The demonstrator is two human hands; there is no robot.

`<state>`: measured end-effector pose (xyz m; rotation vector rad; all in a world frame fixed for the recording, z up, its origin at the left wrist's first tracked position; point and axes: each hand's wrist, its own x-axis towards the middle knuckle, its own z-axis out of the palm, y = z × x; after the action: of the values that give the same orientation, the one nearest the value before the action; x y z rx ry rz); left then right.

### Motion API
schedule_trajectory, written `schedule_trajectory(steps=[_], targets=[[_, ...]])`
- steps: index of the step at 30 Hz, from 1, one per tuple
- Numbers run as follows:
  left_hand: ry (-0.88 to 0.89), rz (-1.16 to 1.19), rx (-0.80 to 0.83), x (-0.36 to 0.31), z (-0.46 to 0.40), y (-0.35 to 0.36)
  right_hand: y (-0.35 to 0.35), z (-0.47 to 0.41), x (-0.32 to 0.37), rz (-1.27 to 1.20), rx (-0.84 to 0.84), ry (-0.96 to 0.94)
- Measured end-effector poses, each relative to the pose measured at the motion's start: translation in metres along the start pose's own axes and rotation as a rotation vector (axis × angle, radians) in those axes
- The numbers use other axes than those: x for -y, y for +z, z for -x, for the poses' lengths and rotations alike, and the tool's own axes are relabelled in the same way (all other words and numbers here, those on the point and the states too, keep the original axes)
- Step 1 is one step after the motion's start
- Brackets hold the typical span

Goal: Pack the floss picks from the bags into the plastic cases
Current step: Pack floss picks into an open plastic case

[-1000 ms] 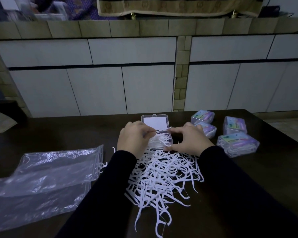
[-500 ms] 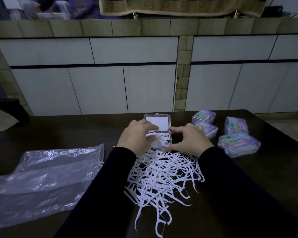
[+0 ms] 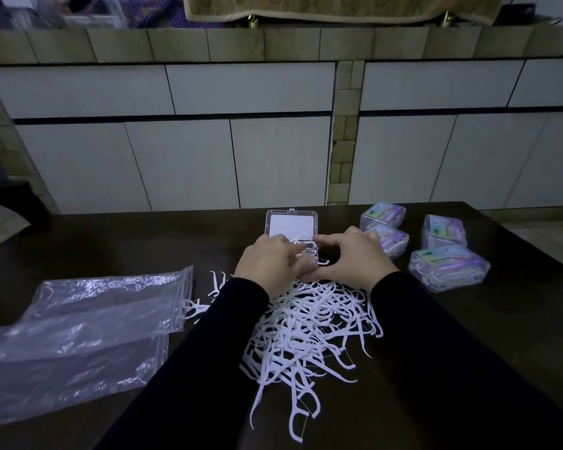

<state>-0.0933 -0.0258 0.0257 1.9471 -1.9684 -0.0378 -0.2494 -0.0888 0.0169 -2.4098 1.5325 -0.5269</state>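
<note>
Since a second ago your two hands have closed in over the open case, and the bundle of picks that sat between them is now lower, with only a few white ends showing above the case's base. That suggests this load is being pressed down into the case; whether it is seated flat you cannot tell, because your fingers cover the base.

Your left hand lies knuckles-up with its fingers curled onto the picks at the case's near left side; it looks like a pinch on them, though the fingertips are hidden. Your right hand has its thumb and forefinger curved around the case's right edge, steadying it.

The floss picks still to be packed lie in one loose tangled heap on the worktop, just in front of the case and between your sleeves, with a few strays by the bags.

Counted: one open case in hand, its lid standing up behind; four filled cases to the right, shut and labelled, two by two. Two clear zip bags lie flat and overlapping on the left, and look emptied. By that tally, this is the fifth case, and plenty of picks remain.
</note>
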Motion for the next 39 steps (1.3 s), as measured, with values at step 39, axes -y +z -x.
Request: schedule_trajectory(steps=[39], targets=[[-0.002, 0.075, -0.135, 0.024, -0.005, 0.002, -0.006, 0.004, 0.008, 0.090, 0.078, 0.006]])
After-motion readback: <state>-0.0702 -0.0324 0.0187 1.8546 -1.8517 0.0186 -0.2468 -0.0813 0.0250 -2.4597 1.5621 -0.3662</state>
